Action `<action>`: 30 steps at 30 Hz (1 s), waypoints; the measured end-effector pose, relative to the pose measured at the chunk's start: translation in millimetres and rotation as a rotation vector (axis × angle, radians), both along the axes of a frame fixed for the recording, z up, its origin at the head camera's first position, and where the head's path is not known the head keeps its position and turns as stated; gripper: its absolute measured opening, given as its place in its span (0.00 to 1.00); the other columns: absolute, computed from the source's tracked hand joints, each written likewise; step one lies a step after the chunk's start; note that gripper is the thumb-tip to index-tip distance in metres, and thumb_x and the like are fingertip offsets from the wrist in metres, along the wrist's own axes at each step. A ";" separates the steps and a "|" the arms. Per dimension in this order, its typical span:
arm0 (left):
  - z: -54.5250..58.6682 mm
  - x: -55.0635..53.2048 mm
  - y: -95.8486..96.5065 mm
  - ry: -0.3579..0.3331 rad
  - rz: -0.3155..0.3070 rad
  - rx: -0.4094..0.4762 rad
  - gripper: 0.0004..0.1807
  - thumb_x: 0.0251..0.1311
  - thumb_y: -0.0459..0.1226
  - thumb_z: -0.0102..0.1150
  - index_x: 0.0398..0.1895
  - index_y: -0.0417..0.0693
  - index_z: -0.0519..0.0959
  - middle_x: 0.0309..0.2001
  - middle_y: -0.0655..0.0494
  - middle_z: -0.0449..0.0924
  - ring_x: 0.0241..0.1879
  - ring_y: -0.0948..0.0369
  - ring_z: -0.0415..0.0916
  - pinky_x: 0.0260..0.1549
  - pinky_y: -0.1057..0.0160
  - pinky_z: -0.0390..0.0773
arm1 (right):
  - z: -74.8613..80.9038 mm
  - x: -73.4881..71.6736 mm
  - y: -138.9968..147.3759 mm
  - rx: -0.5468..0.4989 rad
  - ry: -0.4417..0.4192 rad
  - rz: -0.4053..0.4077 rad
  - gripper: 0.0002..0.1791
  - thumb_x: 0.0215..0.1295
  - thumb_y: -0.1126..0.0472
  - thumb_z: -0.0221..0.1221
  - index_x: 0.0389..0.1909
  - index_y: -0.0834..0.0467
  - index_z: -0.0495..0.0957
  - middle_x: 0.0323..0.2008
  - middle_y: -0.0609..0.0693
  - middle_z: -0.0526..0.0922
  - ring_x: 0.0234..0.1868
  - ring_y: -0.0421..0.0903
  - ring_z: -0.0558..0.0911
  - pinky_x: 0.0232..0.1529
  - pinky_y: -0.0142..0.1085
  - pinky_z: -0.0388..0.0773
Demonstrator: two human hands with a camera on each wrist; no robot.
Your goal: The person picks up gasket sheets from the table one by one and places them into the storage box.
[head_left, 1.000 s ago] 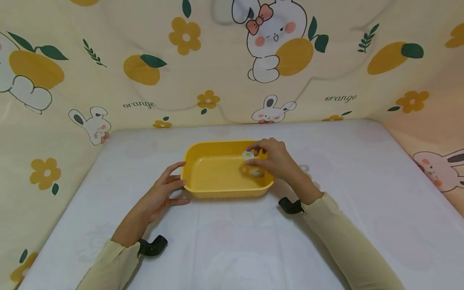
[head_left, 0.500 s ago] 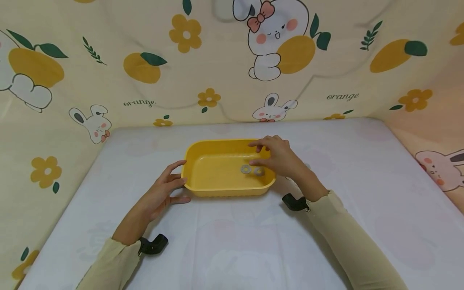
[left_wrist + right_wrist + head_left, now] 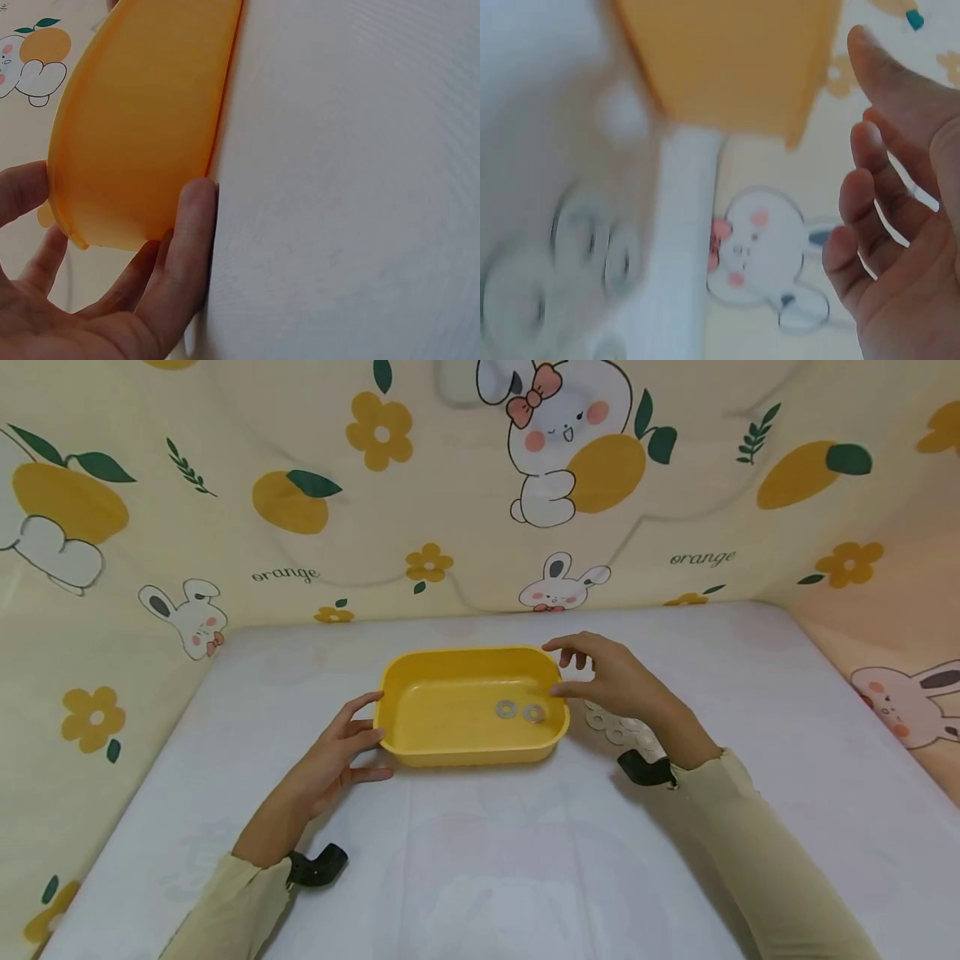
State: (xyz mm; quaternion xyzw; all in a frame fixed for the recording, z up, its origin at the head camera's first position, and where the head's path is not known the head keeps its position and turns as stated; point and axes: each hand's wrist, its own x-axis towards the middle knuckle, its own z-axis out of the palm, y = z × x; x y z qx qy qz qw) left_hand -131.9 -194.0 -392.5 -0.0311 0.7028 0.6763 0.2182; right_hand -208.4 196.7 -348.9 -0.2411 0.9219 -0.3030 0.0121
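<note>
A yellow plastic tray (image 3: 442, 718) sits on the white-covered table. Two flat grey ring washers (image 3: 506, 709) lie side by side inside it, toward its right end. My left hand (image 3: 330, 764) rests against the tray's left end, fingers spread; in the left wrist view the thumb (image 3: 196, 225) lies along the lower part of the wall. At the right end hovers my right hand (image 3: 611, 677), holding nothing, its thumb tip by the rim and fingers loosely bent. Beneath it, several more washers (image 3: 617, 732) lie grouped on the table, partly hidden by the hand and wrist.
A cream cloth backdrop (image 3: 480, 539) with printed rabbits and oranges rises behind the table and along its sides. Each wrist carries a black camera mount, the left one (image 3: 318, 867) close over the tabletop (image 3: 480, 860).
The right hand has let go of a washer, which now lies in the tray beside another. It has then moved right, out over the tray's edge. The left hand has stayed put.
</note>
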 end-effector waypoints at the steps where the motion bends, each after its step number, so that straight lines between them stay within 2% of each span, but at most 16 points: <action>1: 0.3 -0.4 -0.4 0.004 -0.003 0.001 0.33 0.75 0.39 0.47 0.78 0.67 0.50 0.72 0.40 0.54 0.59 0.51 0.71 0.50 0.52 0.86 | 0.2 0.4 6.5 0.011 -0.003 -0.001 0.32 0.56 0.53 0.72 0.63 0.50 0.75 0.44 0.50 0.79 0.46 0.48 0.72 0.44 0.42 0.73; 5: 0.9 -1.8 -0.8 0.012 -0.014 0.006 0.33 0.75 0.40 0.48 0.78 0.67 0.50 0.72 0.39 0.54 0.59 0.51 0.71 0.50 0.52 0.86 | 2.0 3.6 35.4 0.089 -0.016 0.023 0.32 0.59 0.50 0.70 0.64 0.49 0.73 0.45 0.48 0.79 0.47 0.48 0.73 0.46 0.43 0.75; 9: 0.9 -1.7 -0.7 0.008 -0.016 0.008 0.33 0.74 0.41 0.49 0.78 0.67 0.50 0.72 0.40 0.54 0.59 0.51 0.71 0.51 0.52 0.85 | 0.6 7.7 60.7 0.134 -0.063 0.031 0.31 0.60 0.53 0.69 0.65 0.50 0.72 0.46 0.51 0.79 0.48 0.50 0.74 0.47 0.44 0.75; 14: 1.0 0.0 -0.9 -0.004 -0.008 0.008 0.34 0.74 0.40 0.49 0.78 0.67 0.49 0.72 0.40 0.54 0.59 0.51 0.71 0.50 0.51 0.85 | -9.6 10.5 82.6 0.164 -0.121 -0.015 0.27 0.62 0.54 0.68 0.62 0.53 0.76 0.45 0.49 0.80 0.46 0.47 0.74 0.45 0.38 0.76; 17: 1.3 0.6 -0.9 -0.005 0.000 0.007 0.34 0.74 0.40 0.49 0.78 0.67 0.50 0.72 0.40 0.54 0.59 0.51 0.71 0.50 0.52 0.85 | -15.4 8.6 91.5 0.176 -0.116 -0.017 0.23 0.64 0.56 0.67 0.59 0.53 0.78 0.43 0.48 0.80 0.44 0.46 0.73 0.40 0.33 0.75; 20: 1.8 0.6 -0.6 -0.001 0.000 0.007 0.33 0.75 0.40 0.49 0.78 0.67 0.50 0.72 0.40 0.54 0.59 0.51 0.71 0.50 0.52 0.85 | -19.4 5.9 96.8 0.180 -0.098 -0.013 0.19 0.66 0.61 0.64 0.57 0.53 0.80 0.43 0.48 0.81 0.43 0.46 0.74 0.39 0.31 0.74; 23: 2.0 0.5 -0.2 0.005 -0.009 0.008 0.33 0.75 0.41 0.49 0.78 0.67 0.50 0.72 0.40 0.54 0.59 0.51 0.70 0.51 0.52 0.85 | -23.5 3.4 98.4 0.187 -0.110 -0.013 0.17 0.68 0.66 0.61 0.56 0.51 0.82 0.45 0.49 0.81 0.45 0.47 0.75 0.44 0.35 0.77; 25: 2.0 0.7 -0.1 0.004 -0.012 0.009 0.33 0.74 0.41 0.49 0.77 0.67 0.50 0.72 0.40 0.54 0.59 0.51 0.70 0.51 0.52 0.85 | -26.9 1.6 98.1 0.189 -0.140 -0.020 0.18 0.68 0.69 0.58 0.56 0.50 0.83 0.47 0.50 0.81 0.47 0.49 0.76 0.50 0.41 0.79; 28: 1.8 1.0 -0.3 0.002 -0.010 0.008 0.33 0.74 0.40 0.49 0.77 0.67 0.50 0.72 0.40 0.54 0.59 0.51 0.70 0.51 0.53 0.86 | -31.6 -0.8 96.7 0.201 -0.185 -0.025 0.19 0.68 0.70 0.58 0.55 0.50 0.83 0.50 0.52 0.81 0.51 0.51 0.77 0.56 0.50 0.79; 30: 1.3 1.1 -0.4 0.003 -0.009 0.007 0.33 0.74 0.40 0.49 0.78 0.67 0.50 0.72 0.40 0.54 0.58 0.51 0.71 0.50 0.53 0.86 | -33.5 -2.0 96.2 0.222 -0.187 -0.027 0.19 0.67 0.70 0.59 0.54 0.51 0.84 0.50 0.53 0.80 0.52 0.52 0.77 0.57 0.52 0.79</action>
